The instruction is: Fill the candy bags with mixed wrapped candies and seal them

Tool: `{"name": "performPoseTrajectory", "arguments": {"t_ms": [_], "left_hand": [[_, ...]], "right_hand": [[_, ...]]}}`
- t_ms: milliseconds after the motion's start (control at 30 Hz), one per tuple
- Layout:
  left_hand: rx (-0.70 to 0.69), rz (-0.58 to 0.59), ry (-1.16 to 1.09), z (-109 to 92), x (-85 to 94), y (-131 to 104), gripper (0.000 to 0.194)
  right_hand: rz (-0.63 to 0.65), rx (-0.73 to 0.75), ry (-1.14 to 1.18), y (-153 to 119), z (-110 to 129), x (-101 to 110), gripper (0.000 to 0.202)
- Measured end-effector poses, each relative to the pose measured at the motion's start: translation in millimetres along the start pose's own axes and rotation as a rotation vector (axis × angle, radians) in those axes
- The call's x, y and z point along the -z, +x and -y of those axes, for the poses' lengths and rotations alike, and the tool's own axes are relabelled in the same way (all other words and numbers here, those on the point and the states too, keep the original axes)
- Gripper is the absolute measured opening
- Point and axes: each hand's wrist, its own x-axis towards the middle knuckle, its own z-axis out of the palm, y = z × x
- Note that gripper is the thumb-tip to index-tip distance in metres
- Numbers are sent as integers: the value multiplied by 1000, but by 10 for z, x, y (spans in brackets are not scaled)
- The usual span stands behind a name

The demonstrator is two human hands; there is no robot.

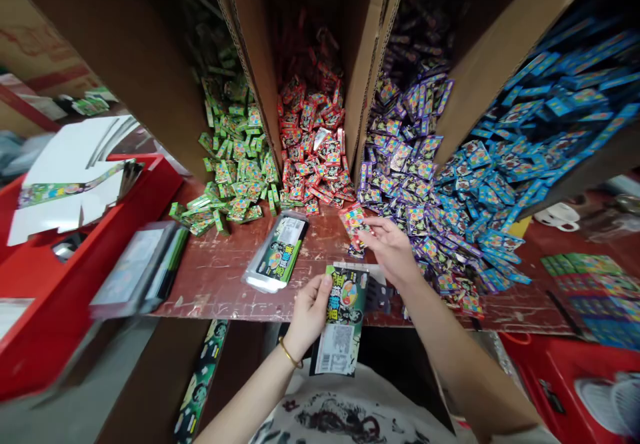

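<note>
My left hand [311,311] is closed on the left side of a green-and-black printed packaging box [345,317] with a clear plastic edge at its top, held just over the table's front edge. Between the fingertips of my right hand [390,244] is a small red candy packet [353,221], above and to the right of the box. A pile of red packets [315,157] lies right behind it, and purple packets [400,164] spread beside my right hand. To the left of the box, another printed package [283,247] lies on clear plastic sleeves.
Cardboard dividers [250,64] separate the piles, with green packets [240,171] to the left and blue packets [500,184] to the right. A red bin [145,191] with white card sheets stands at far left, near stacked clear sleeves [133,264]. Another red bin [565,371] is at lower right.
</note>
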Motion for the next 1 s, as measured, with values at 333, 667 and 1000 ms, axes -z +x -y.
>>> {"name": "performPoseTrajectory", "arguments": {"t_ms": [333,667,1000], "left_hand": [[35,50,-29,-138,-64,-35,40],[83,84,-66,-93,-119,-30,39],[98,82,-114,-15,-125,91,38]], "right_hand": [[405,-1,-332,-213,213,235,37],[414,52,-521,-161,314,240,25],[555,126,-494,-131,228,240,19]]}}
